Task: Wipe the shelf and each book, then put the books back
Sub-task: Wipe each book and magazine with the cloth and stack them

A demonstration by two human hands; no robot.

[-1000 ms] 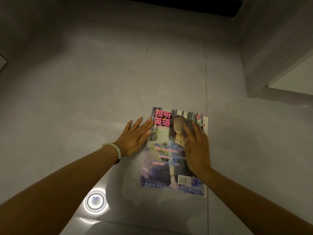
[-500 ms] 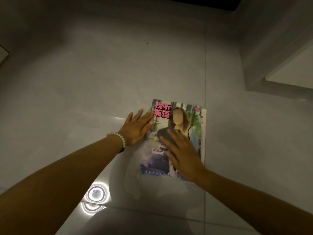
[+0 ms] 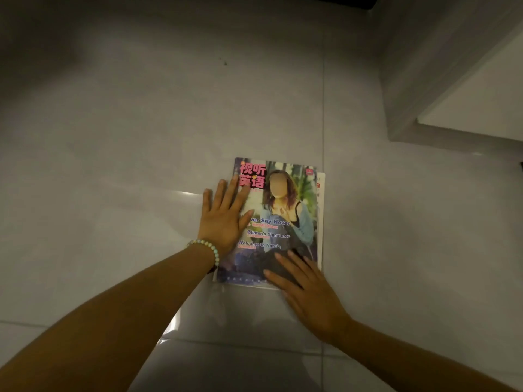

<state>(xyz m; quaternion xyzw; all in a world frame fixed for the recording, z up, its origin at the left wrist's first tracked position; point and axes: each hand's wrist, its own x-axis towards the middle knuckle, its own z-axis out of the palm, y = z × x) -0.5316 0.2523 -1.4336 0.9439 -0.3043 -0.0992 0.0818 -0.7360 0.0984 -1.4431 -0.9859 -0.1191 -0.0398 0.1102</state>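
A magazine [image 3: 294,210] with a colourful cover and pink Chinese title lies flat on the grey tiled floor [image 3: 141,137], on top of another book whose white edge [image 3: 320,193] shows at its right. My left hand [image 3: 226,219], with a bead bracelet at the wrist, presses flat with straight fingers on the magazine's left edge. My right hand [image 3: 308,292] lies flat at the cover's lower right corner, fingers straight. No cloth shows in either hand.
A white cabinet or shelf unit [image 3: 452,80] stands at the upper right, its base close to the books. A tile joint [image 3: 323,108] runs up the floor beside the magazine. A bright glare patch [image 3: 175,321] lies near my forearms.
My right hand has slid down the cover from its upper middle to the lower right corner. My left hand stayed pressed on the left edge.
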